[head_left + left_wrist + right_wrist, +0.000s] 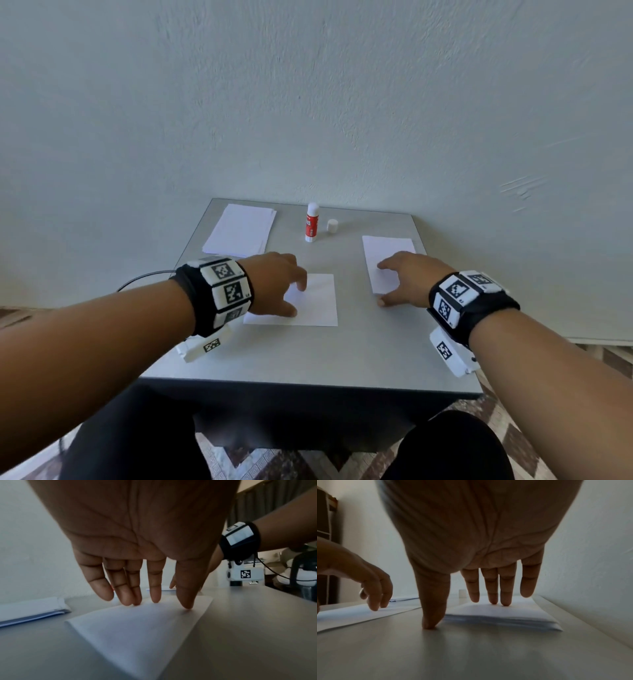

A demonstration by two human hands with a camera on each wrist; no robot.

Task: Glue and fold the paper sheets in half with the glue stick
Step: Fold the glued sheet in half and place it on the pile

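The gray table (376, 359) has bare room in front of both hands, out to its near edge. Its far edge sits against the wall (308, 102).

The left hand (274, 284) is spread out flat. Its fingertips (155, 599) press down on a single sheet of paper (318, 301). This sheet lies flat under the hand, in the middle of the table.

The right hand (407, 281) is spread open too. Its fingers (505, 600) rest on top of a pile of folded papers (501, 616). Its thumb (431, 622) touches the bare table just beside the pile.

Past the left hand, a pile of flat sheets (239, 229) lies near the far left corner. Between and beyond the two hands, the glue stick (312, 222) stands upright with its white cap (332, 226) off, just beside it.
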